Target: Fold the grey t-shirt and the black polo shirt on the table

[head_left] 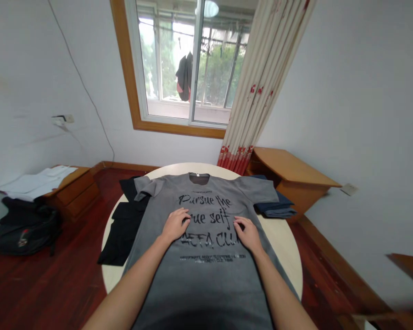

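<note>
A grey T-shirt (206, 275) with black lettering lies spread front side up on a round cream table (285, 247), its collar toward the window. My left hand (175, 224) rests on the shirt's chest, over the left part of the print. Its fingers are loosely bent and the thumb stands apart. On the opposite side of the print, my right hand (248, 234) touches the fabric in much the same pose. Neither hand shows anything held. Black clothing (119, 238) lies under the shirt's left side, and folded dark blue clothes (278, 208) sit beside its right sleeve.
A wooden desk (292, 169) stands behind the table at the right, near a long curtain (254, 91). At the left are a low wooden cabinet (77, 188) with papers (37, 181) on it and a black bag (24, 229) on the floor. Beyond the table is a window (168, 59).
</note>
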Motion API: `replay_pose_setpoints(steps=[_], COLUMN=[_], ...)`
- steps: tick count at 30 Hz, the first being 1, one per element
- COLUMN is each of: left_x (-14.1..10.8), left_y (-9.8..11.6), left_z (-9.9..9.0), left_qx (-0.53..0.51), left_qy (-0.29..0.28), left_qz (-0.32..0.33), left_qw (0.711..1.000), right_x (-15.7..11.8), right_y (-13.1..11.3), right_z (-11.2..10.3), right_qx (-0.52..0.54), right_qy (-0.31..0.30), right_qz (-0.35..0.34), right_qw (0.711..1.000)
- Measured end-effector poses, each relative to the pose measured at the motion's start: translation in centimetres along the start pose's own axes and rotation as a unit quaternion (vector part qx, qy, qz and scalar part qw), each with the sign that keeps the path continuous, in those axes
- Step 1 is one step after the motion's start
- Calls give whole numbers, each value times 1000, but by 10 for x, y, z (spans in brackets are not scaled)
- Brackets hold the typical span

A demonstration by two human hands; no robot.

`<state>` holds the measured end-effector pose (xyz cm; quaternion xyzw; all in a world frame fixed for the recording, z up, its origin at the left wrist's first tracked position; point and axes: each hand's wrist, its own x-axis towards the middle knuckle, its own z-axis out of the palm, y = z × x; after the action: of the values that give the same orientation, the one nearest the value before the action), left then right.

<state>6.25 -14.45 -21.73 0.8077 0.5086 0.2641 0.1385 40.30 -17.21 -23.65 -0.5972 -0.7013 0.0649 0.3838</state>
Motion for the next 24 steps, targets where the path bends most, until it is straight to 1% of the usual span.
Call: replay_pose_setpoints(steps=[3, 5, 7, 10, 11, 12, 14, 15, 16, 17, 20, 24], left_x=[-17, -32, -50, -79, -90, -102, -124, -134, -142, -149, -158, -158], left_y=[10, 22, 41, 81, 95, 107, 125, 130, 132, 133, 130, 132], left_z=[-3, -7, -14, -29, -34, -39, -45, -47, -48, -49, -48, -43], left_qx=[5, -7, -40, -110, -127, -139, -156, -148, -132, -107, -35, 15], left_qy=[-28, -47, -52, -57, -80, -122, -237, -283, -315, -329, -322, -332], left_qz=[-12, -27, -24, 20, 32, 41, 56, 58, 57, 52, 41, 78], left_qw=[1000, 999, 998, 992, 988, 982, 957, 946, 938, 937, 945, 940], right_x=[-1, -2, -2, -3, -3, -3, -3, -3, -4, -4, -5, -4], right_y=[-1, -2, -2, -4, -5, -6, -8, -9, -10, -10, -10, -11], right_z=[0, 0, 0, 0, 0, -1, -2, -3, -4, -4, -4, -3], right_qx=[-5, -8, -10, -12, -14, -18, -28, -32, -34, -35, -36, -44], right_qy=[1, 1, 0, -5, -9, -14, -27, -32, -35, -35, -33, -42], right_qz=[0, -2, -4, 3, 8, 13, 19, 21, 22, 23, 24, 22], right_qw=[1000, 1000, 1000, 1000, 1000, 1000, 999, 999, 999, 998, 999, 998])
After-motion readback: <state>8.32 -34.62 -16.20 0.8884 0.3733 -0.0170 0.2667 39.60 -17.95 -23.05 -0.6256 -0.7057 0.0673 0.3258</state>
